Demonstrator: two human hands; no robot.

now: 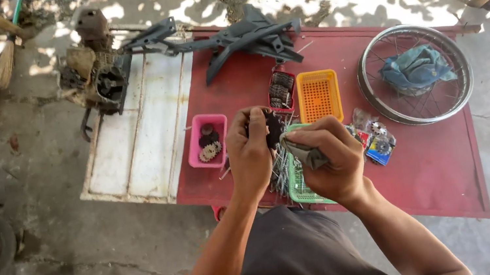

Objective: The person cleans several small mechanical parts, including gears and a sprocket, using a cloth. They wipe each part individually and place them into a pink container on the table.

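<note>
Holding: we have a dark, round toothed metal sprocket [271,128] in our left hand [249,156], above the near edge of the red surface [436,172].
Left grip: fingers curled tight round the sprocket's left side; only its right half shows past them.
Right hand [328,160]: our grip is closed on a crumpled grey rag [304,152], pinched between thumb and fingers, its free end touching the sprocket's lower right edge.
Beneath the hands: a green plastic mesh basket [297,182] on the surface, with a bundle of thin silver metal spokes [279,175] lying across its left side.
Pink tray: a small pink rectangular plastic tray [207,140], just left of our left hand, holding a few small gears, dark and pale.
Red tray: a small red plastic tray [282,90] behind the hands, filled with dark round parts.
Orange basket: an orange perforated plastic basket [318,96], touching the red tray's right side.
Packets: small colourful packaged parts [377,140], just right of our right hand.
Wheel: a spoked silver metal wheel rim [415,74] at the far right of the surface, a bundled blue cloth [416,69] resting in its middle.
Far edge: a black plastic frame piece [242,38].
Left end: a white ribbed panel [138,132], a grimy dark engine block [99,76] at its far corner.
</note>
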